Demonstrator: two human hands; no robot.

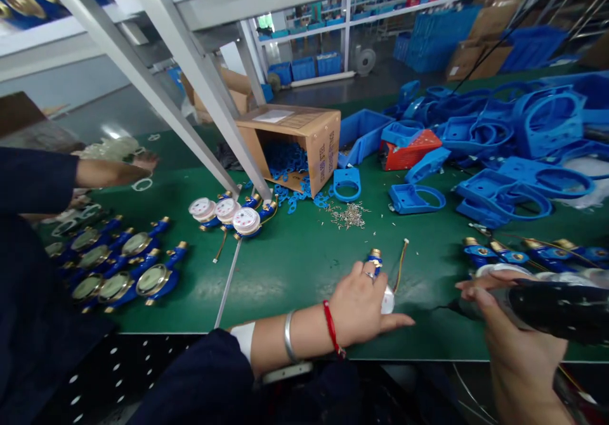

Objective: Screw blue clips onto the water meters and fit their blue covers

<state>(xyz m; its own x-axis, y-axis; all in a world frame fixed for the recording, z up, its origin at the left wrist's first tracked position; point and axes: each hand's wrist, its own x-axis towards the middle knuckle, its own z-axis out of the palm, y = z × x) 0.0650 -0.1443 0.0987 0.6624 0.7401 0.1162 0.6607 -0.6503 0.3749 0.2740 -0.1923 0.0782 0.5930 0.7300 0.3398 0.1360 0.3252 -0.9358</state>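
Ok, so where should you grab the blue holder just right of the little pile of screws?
Probably by the ring end of the blue holder, coming from the near side. It lies on the table with its ring on the right and its blocky part on the left, so fingers could hook the rim. The pile of screws sits off to its left.

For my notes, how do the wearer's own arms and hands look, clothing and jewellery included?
The left hand is bare, with a silver-coloured ring, a red bracelet and a broad silver-coloured bangle. A dark navy sleeve ends in a white band. The right hand is bare too; no sleeve shows there.
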